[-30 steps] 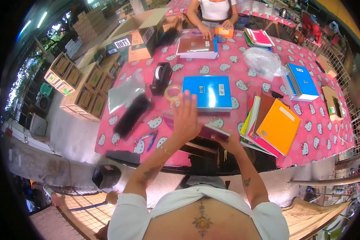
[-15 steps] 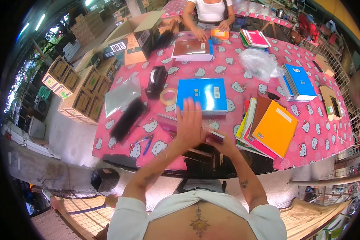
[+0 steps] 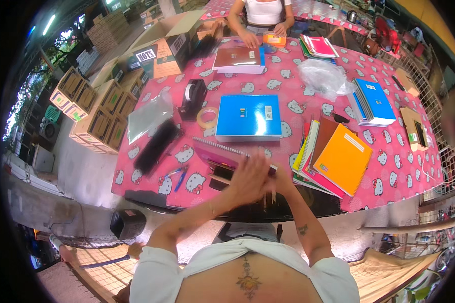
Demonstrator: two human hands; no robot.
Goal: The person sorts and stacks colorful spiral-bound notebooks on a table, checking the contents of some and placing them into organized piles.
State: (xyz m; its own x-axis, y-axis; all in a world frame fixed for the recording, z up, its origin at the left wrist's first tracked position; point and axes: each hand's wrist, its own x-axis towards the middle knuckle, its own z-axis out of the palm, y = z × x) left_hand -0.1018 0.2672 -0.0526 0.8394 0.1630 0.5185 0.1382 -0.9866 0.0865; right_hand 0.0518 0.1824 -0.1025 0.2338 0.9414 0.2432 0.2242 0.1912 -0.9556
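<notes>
A purple spiral notebook [image 3: 219,151] is tilted up near the table's front edge, its wire binding along the top. My right hand [image 3: 282,183] grips its right end, fingers partly hidden behind my left hand. Blurred by motion, my left hand [image 3: 252,175] lies with fingers stretched out across the notebook's right part. Just beyond is a stack of blue spiral notebooks [image 3: 247,117]. To the right sits a fanned pile topped by an orange notebook [image 3: 343,160]. Below the purple notebook, dark and tan objects [image 3: 220,174] show at the table edge, too covered to identify.
Left of the blue stack are a tape roll [image 3: 207,118], a black tape dispenser [image 3: 193,100], clear plastic sleeves [image 3: 149,121], a black bundle [image 3: 158,147] and pens [image 3: 179,177]. Crumpled plastic [image 3: 324,79] and more blue notebooks [image 3: 375,101] lie right. A co-worker's hand [image 3: 249,38] touches brown notebooks [image 3: 237,56].
My left hand has moved right and slightly down along the purple notebook, close to my right hand, uncovering more of its binding. The whole view has shifted slightly.
</notes>
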